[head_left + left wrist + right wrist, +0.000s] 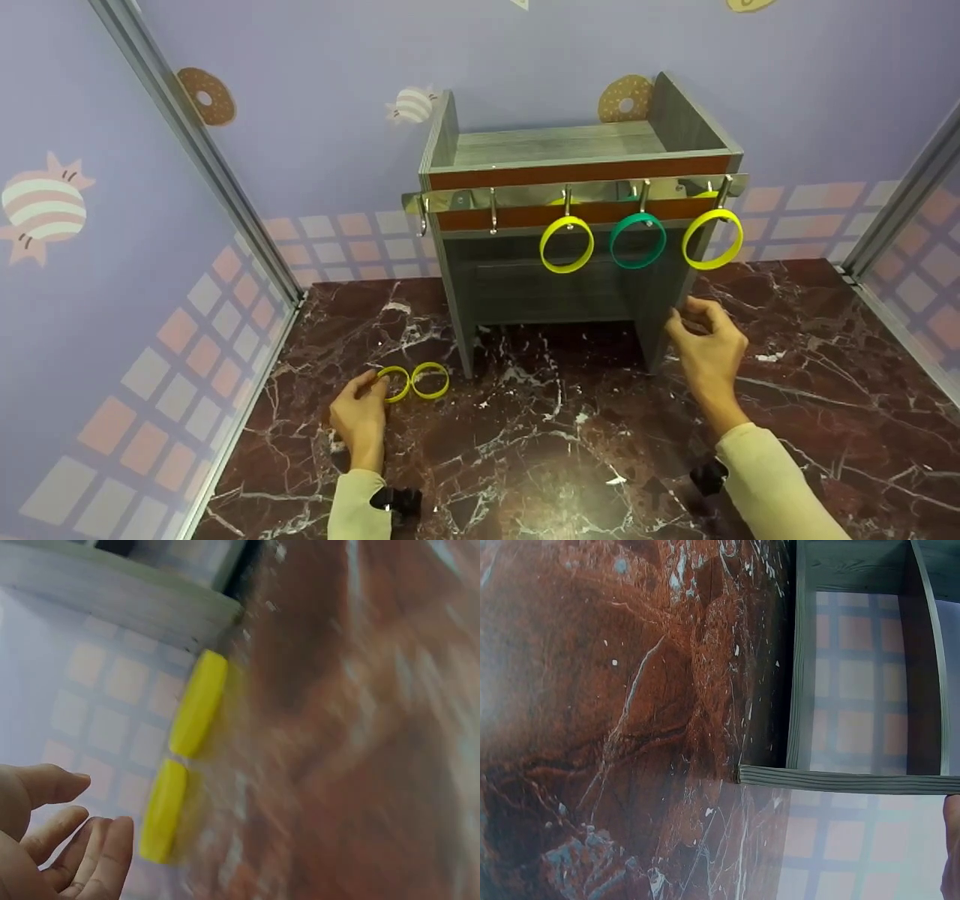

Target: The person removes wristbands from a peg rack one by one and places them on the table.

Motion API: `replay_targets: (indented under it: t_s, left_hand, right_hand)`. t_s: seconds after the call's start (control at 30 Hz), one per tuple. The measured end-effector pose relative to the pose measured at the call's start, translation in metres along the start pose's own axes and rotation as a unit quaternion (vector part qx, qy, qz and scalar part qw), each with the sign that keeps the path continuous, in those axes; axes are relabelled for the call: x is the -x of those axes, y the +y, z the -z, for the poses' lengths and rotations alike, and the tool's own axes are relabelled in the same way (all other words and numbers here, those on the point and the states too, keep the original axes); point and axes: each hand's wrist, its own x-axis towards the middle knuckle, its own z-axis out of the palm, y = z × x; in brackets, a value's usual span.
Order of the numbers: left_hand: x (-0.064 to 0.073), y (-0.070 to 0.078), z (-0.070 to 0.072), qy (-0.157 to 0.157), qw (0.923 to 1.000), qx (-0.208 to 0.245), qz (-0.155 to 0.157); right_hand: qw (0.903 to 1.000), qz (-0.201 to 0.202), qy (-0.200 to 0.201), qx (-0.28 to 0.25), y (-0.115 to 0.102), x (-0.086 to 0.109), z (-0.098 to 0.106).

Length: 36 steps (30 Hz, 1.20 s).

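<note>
My left hand (360, 411) is low over the table with fingertips right beside the nearer of two yellow rings (409, 384). In the left wrist view its thumb and fingers are apart, with a gap between them and the rings (199, 703). The second yellow ring (448, 381) lies side by side with the first. My right hand (709, 349), fingers loosely bent and holding nothing, is beside the right side panel (660, 330) of a grey wooden rack; only a fingertip (951, 840) shows in the right wrist view. From the rack's hooks hang a yellow ring (566, 269), a green ring (637, 265) and another yellow ring (711, 266).
A metal hook bar (531, 196) spans the rack's front; its two left hooks (493, 210) carry nothing. The rack stands on a dark red marbled table (540, 465). Purple patterned walls (315, 90) enclose the back and both sides.
</note>
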Motion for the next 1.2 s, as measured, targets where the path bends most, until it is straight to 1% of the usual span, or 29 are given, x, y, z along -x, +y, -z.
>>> replay_targets:
  t_s: [0.23,0.33,0.47,0.63,0.77,0.83,0.9,1.07,1.2]
  left_hand:
    - [0.004,0.026,-0.012,-0.027,0.9978,0.049,-0.035]
    - [0.007,0.035,-0.017,-0.037,0.9965,0.058,-0.047]
    - [0.012,0.047,-0.024,-0.063,0.9930,0.074,-0.066]
    - [0.017,0.059,-0.033,-0.108,0.9841,0.100,-0.099]
    - [0.021,0.068,-0.040,-0.133,0.9757,0.124,-0.122]
    - [0.022,0.071,-0.043,-0.139,0.9726,0.131,-0.133]
    - [0.022,0.075,-0.048,-0.138,0.9704,0.137,-0.143]
    - [0.023,0.084,-0.057,-0.141,0.9661,0.146,-0.159]
    - [0.022,0.090,-0.062,-0.145,0.9620,0.152,-0.174]
  right_hand:
    - [1.0000,0.005,0.001,-0.002,0.000,0.000,0.000]
    - [1.0000,0.005,0.001,-0.002,-0.001,0.000,-0.001]
    - [1.0000,0.008,0.003,0.003,-0.001,0.001,-0.001]
    - [0.9999,0.005,0.004,0.010,-0.001,0.001,-0.001]
    - [0.9999,-0.006,0.003,0.008,0.001,0.001,-0.002]
    - [0.9999,-0.010,0.001,0.005,0.001,0.001,-0.002]
    - [1.0000,-0.009,0.000,0.002,0.001,0.001,-0.001]
    - [1.0000,0.004,0.002,0.001,0.000,0.001,-0.001]
    - [1.0000,0.005,0.002,0.002,0.000,0.000,-0.001]
